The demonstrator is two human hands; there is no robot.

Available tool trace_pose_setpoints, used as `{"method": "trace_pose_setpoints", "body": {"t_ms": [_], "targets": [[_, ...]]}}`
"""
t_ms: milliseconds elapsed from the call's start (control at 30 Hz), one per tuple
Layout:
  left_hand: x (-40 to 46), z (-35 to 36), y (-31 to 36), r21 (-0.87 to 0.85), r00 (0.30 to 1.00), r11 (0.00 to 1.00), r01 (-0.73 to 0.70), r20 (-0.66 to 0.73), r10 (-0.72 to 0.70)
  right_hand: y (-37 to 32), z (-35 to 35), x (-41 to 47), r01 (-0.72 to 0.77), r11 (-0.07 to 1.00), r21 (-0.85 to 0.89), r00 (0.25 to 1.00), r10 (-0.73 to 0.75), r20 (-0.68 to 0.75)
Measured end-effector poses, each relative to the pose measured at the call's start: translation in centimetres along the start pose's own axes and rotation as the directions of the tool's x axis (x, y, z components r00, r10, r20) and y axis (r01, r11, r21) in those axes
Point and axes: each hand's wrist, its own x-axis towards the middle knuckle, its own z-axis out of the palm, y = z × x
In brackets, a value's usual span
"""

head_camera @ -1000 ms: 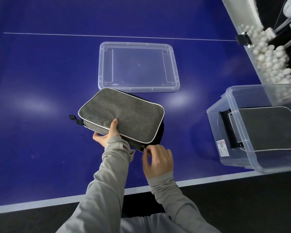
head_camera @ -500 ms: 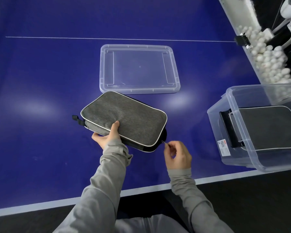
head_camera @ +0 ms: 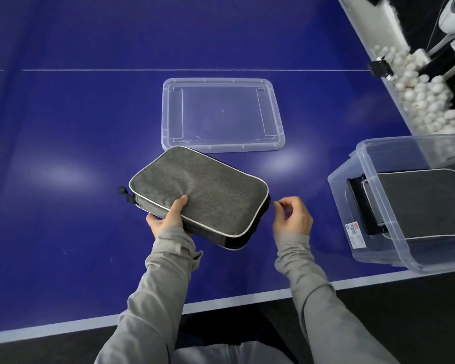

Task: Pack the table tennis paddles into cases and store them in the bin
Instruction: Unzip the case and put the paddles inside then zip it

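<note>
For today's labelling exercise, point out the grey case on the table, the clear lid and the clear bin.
grey case [head_camera: 202, 187], head view, middle of top fabric.
clear lid [head_camera: 222, 114], head view, flat centre panel.
clear bin [head_camera: 363, 158], head view, near rim corner.

I see long light-grey sleeves [head_camera: 166, 285] on both arms, bunching in soft folds at the wrists. The left hand [head_camera: 166, 219] and right hand [head_camera: 293, 219] are bare, no gloves or rings showing.

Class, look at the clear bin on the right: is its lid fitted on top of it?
No. The lid lies flat on the blue table, apart from the open bin.
</note>
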Motion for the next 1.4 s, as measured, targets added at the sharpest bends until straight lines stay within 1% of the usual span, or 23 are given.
{"method": "trace_pose_setpoints", "body": {"t_ms": [167,267,333,433,567,700,833,1100,1400], "targets": [[0.0,-1.3,-0.1,-0.007,0.998,1.000,-0.001,0.067,0.002,0.6,0.0,1.9,0.047,0.998,-0.034,0.996,-0.044,0.079],[0.1,-1.8,0.7,-0.026,0.991,0.999,-0.036,0.131,0.039,0.5,0.3,2.3,0.004,1.000,0.020,0.990,-0.007,0.142],[-0.2,-2.2,1.2,-0.007,0.981,0.999,-0.047,0.188,0.048,0.3,0.4,3.0,-0.017,0.997,0.082,0.983,0.002,0.185],[-0.4,-2.8,1.6,0.053,0.956,0.997,-0.061,0.291,0.043,-0.3,0.4,4.6,-0.005,0.991,0.133,0.965,-0.030,0.260],[-0.3,-3.4,2.4,0.040,0.920,0.995,-0.092,0.385,0.070,-1.0,0.4,5.7,0.005,0.989,0.151,0.927,-0.061,0.370],[-0.3,-3.4,2.9,0.088,0.862,0.983,-0.161,0.497,0.097,-1.9,0.9,6.1,-0.008,0.988,0.155,0.885,-0.066,0.461],[-0.3,-3.2,3.0,0.146,0.801,0.959,-0.242,0.588,0.112,-2.5,1.1,6.6,-0.010,0.990,0.142,0.869,-0.061,0.491],[-0.2,-3.4,3.4,0.196,0.711,0.900,-0.388,0.685,0.157,-3.0,0.7,6.5,-0.034,0.992,0.125,0.865,-0.034,0.501],[-0.8,-3.9,3.9,0.234,0.626,0.814,-0.531,0.756,0.191,-4.0,0.5,6.6,-0.090,0.976,0.197,0.882,-0.014,0.470]]}}
